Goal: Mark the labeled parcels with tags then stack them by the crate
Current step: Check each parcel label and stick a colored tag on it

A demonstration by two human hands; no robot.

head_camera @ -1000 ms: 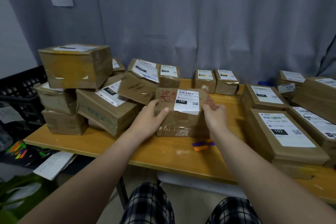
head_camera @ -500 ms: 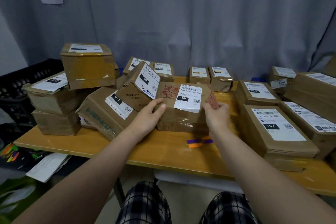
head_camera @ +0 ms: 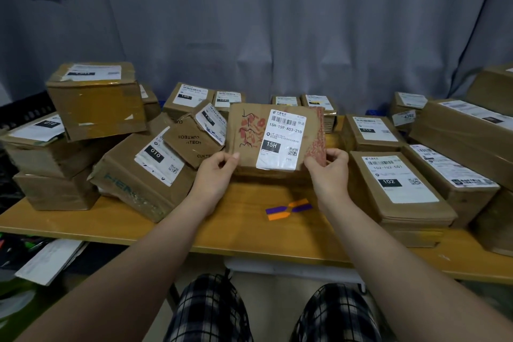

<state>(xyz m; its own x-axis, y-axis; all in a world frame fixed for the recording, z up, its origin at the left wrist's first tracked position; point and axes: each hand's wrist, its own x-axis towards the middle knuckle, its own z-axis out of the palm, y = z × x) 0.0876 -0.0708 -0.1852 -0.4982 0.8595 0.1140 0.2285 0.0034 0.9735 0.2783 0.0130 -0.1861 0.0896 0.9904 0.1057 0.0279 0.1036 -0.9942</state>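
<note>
The 15H parcel [head_camera: 247, 122] is held tipped up at the middle of the table [head_camera: 222, 233], label facing back. It's pinched at the lower left corner by the left hand [head_camera: 215, 172] and at the lower right by the right hand [head_camera: 329, 172]. Purple and orange tags [head_camera: 288, 208] are lying just nearer, and the crate [head_camera: 25, 114] is parked far left.

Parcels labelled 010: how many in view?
3: the left stack's middle parcel, the tilted parcel left of the held 15H parcel, the flat parcel right of it. More may be hidden or unreadable.
</note>
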